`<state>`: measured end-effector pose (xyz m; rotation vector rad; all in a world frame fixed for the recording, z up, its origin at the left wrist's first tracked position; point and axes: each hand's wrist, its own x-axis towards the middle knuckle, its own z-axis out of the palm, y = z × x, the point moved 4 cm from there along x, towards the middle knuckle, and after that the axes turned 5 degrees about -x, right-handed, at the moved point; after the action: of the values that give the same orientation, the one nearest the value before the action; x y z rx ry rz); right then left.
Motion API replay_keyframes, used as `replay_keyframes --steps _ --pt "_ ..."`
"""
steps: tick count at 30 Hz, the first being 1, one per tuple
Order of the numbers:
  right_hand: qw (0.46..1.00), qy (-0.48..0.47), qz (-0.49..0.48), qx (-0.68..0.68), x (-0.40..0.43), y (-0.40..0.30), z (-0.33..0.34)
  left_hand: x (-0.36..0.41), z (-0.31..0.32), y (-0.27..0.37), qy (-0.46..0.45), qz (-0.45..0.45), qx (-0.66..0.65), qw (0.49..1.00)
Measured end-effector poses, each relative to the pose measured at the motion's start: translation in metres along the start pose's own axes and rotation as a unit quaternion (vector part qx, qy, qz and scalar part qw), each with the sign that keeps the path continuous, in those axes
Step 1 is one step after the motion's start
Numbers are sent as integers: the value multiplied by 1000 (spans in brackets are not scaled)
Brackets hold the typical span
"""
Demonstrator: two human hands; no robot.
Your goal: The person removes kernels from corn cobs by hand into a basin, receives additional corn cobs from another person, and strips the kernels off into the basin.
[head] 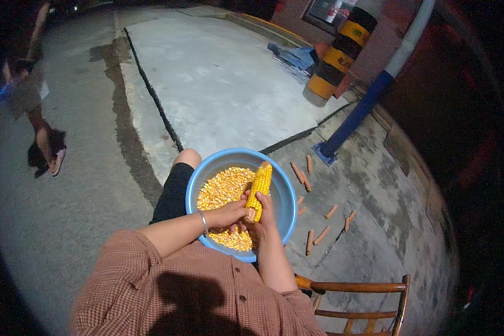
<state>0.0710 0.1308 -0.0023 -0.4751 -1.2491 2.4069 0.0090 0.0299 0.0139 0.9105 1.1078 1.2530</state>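
Observation:
An ear of yellow corn (260,187) tilts over a blue plastic basin (286,189) on my lap. My right hand (265,210) wraps around its lower half, with fingertips showing on the far side. At the lower end, my left hand (231,214) grips the ear, its thumb against the kernels near a bare pale patch. Some of the left fingers are hidden beneath the ear and the wrist. Loose corn kernels (222,185) cover much of the basin's bottom below both hands.
Several bare corn cobs (310,242) are scattered on the concrete to the right. Close by stand a wooden chair (357,287) and a blue-and-white pole (357,113). Farther off is a black-and-yellow striped post (338,59). A person (38,105) is on the road at left.

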Motion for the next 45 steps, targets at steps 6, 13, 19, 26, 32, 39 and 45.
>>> replay_keyframes --steps 6,13,19,26,32,39,45 --pt "988 82 -99 -88 -2 -2 6 -2 1 11 39 -59 32 997" --pt "990 82 -80 -80 -9 -1 14 9 -3 -9 58 30 84 994" --pt "997 36 -52 -36 -5 0 13 5 -7 -8 51 52 94 993" --pt "998 15 -11 65 0 0 -3 16 3 -9 0 135 -21 991" --pt "989 49 -127 -56 -6 -5 18 14 -8 -8 72 29 102 992" --pt "993 31 -107 -25 -7 -3 19 8 -9 -3 95 104 290 947" --pt "997 33 -71 -2 -2 3 9 9 -9 -5 79 139 318 935"
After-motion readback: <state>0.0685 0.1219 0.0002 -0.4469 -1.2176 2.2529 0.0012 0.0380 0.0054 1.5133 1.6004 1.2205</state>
